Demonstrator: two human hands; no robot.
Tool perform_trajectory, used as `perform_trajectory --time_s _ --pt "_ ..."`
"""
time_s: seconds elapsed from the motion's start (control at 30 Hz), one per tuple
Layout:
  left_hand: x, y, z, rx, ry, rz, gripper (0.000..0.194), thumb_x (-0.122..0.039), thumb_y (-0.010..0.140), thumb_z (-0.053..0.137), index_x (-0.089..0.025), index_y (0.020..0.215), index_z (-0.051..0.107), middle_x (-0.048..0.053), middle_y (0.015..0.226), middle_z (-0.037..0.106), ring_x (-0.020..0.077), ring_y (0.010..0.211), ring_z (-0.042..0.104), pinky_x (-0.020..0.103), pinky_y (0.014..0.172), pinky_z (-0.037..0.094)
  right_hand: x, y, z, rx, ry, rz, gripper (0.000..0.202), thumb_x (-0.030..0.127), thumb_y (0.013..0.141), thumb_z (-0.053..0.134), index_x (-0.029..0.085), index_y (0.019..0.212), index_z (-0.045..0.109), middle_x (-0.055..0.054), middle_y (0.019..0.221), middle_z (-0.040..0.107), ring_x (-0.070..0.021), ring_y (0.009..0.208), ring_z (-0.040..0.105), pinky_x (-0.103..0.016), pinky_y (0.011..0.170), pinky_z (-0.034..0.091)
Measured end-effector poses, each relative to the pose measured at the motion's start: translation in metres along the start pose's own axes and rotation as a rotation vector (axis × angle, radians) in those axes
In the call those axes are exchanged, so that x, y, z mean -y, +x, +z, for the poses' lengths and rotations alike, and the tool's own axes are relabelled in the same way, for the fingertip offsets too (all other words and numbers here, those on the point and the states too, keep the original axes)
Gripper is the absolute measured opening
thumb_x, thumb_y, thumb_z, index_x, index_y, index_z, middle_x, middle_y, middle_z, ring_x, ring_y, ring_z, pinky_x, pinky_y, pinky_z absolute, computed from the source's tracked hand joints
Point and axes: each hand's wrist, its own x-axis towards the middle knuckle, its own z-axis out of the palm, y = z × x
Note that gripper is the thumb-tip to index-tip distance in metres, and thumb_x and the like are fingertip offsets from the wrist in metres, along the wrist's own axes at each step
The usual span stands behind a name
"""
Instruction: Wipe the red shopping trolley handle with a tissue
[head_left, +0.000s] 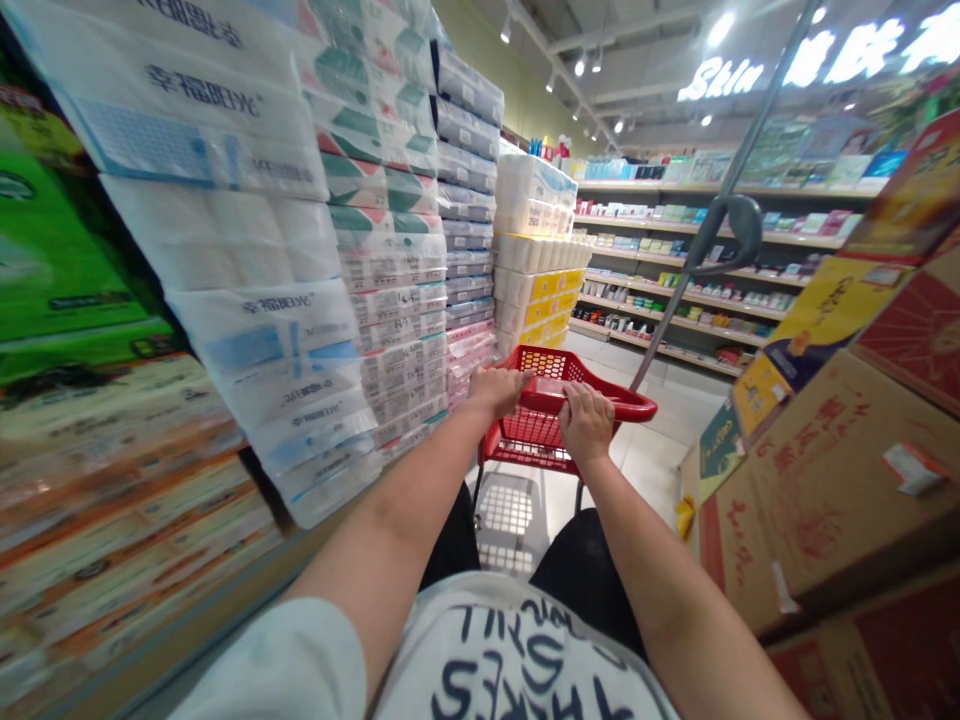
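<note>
A red plastic shopping cart point(570, 455) is right in front of me, its basket walls pierced with holes. My left hand point(496, 388) wraps round the left part of its handle. On the right part of the same red bar, my right hand point(587, 420) is closed, fingers curled over the top. A grey pole point(679, 285) with a grey hook-like grip rises from the cart's right side and slants up to the right. The inside of the basket is mostly hidden by the handle and my hands.
Tall stacks of wrapped tissue and toilet paper packs point(262, 300) line the left side closely. Cardboard boxes point(847, 470) are piled along the right. Shelves of small goods point(690, 245) stand ahead, and a pale tiled floor point(660, 465) runs toward them.
</note>
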Motion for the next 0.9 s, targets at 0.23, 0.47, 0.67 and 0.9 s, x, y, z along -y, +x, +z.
perform_trajectory --time_s 0.23,0.47,0.67,0.9 --pt "0.009 -0.025 0.016 -0.242 -0.019 0.152 0.055 -0.057 0.096 0.022 -0.021 0.108 0.063 0.010 0.106 0.066 0.0241 0.101 0.057 0.040 0.091 0.034 -0.002 0.000 0.000 -0.014 0.011 -0.008 0.032 0.022 0.092 0.048 0.020 0.123 0.059 -0.008 0.126 0.061 -0.0246 0.122 0.048 -0.041 0.105 0.027" --pt "0.002 -0.016 0.013 -0.203 -0.039 -0.014 0.062 -0.054 0.097 0.013 -0.020 0.097 0.064 0.010 0.099 0.068 0.0243 0.095 0.060 0.041 0.086 0.037 -0.002 -0.001 0.000 -0.013 0.005 -0.002 0.032 0.022 0.092 0.047 0.020 0.123 0.059 -0.008 0.126 0.061 -0.0249 0.122 0.049 -0.041 0.105 0.027" --pt "0.003 0.002 -0.007 0.130 -0.023 0.010 0.072 -0.062 0.094 0.012 -0.021 0.086 0.070 0.007 0.075 0.071 0.0242 0.085 0.066 0.037 0.081 0.040 -0.001 -0.002 -0.003 -0.024 -0.011 -0.005 0.032 0.022 0.091 0.048 0.019 0.121 0.059 -0.007 0.125 0.062 -0.0252 0.120 0.050 -0.041 0.104 0.028" --pt "0.007 -0.030 0.014 -0.253 -0.030 0.171 0.058 -0.057 0.096 0.019 -0.021 0.106 0.064 0.010 0.105 0.067 0.0250 0.100 0.058 0.041 0.090 0.035 -0.006 -0.002 -0.002 -0.044 -0.003 -0.017 0.032 0.020 0.090 0.049 0.018 0.120 0.060 -0.008 0.124 0.063 -0.0250 0.119 0.051 -0.041 0.105 0.029"
